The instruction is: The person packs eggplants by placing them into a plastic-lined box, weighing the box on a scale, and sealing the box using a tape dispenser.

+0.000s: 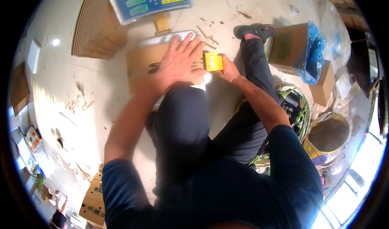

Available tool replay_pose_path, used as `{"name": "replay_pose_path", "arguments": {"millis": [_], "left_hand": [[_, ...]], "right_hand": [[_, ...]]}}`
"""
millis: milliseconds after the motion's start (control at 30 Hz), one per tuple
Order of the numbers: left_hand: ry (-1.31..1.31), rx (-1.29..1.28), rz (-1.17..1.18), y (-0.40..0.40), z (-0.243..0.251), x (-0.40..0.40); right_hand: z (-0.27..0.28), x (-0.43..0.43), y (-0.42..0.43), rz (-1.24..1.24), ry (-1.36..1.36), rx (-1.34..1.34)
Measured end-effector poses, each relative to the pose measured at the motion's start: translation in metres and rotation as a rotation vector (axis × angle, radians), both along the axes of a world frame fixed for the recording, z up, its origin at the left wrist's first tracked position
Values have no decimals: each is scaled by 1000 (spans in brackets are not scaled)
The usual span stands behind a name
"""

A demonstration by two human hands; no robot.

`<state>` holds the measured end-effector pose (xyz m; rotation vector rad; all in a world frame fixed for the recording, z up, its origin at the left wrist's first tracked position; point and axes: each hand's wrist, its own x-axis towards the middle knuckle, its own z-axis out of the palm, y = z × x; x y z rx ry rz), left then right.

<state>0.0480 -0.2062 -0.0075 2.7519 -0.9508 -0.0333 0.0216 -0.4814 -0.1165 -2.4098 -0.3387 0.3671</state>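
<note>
A cardboard carton [141, 57] lies in front of my knee on the metal platform [167, 38] of an electronic scale. My left hand [180, 61] rests flat across the carton's top, its fingers spread and holding nothing. At the carton's right edge, my right hand [228, 69] grips a yellow tape dispenser [213, 61]. The dispenser is at or against the carton's right side; exact contact cannot be told. Beyond the carton is the scale's display and keypad head [152, 1], with lit green readouts.
A stack of flattened cartons [98, 25] stands at far left. On my right are a carton lined with blue plastic [288, 48], a basket [306, 107] of dark produce with green stems, and a yellow-edged sack [329, 133]. Printed cartons [92, 203] and another person [59, 218] appear lower left.
</note>
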Motion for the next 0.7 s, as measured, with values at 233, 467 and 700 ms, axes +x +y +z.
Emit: {"name": "replay_pose_path", "arguments": {"millis": [233,467,700], "left_hand": [[13,-60,-68,-37,10,6],[10,-88,-119,-42,12,9],[-65,-6,-136,-43,7,9]], "right_hand": [[0,9,0,134,-15,45],[47,27,11,326,-14,167],[16,47,7,520,-149,35]]}}
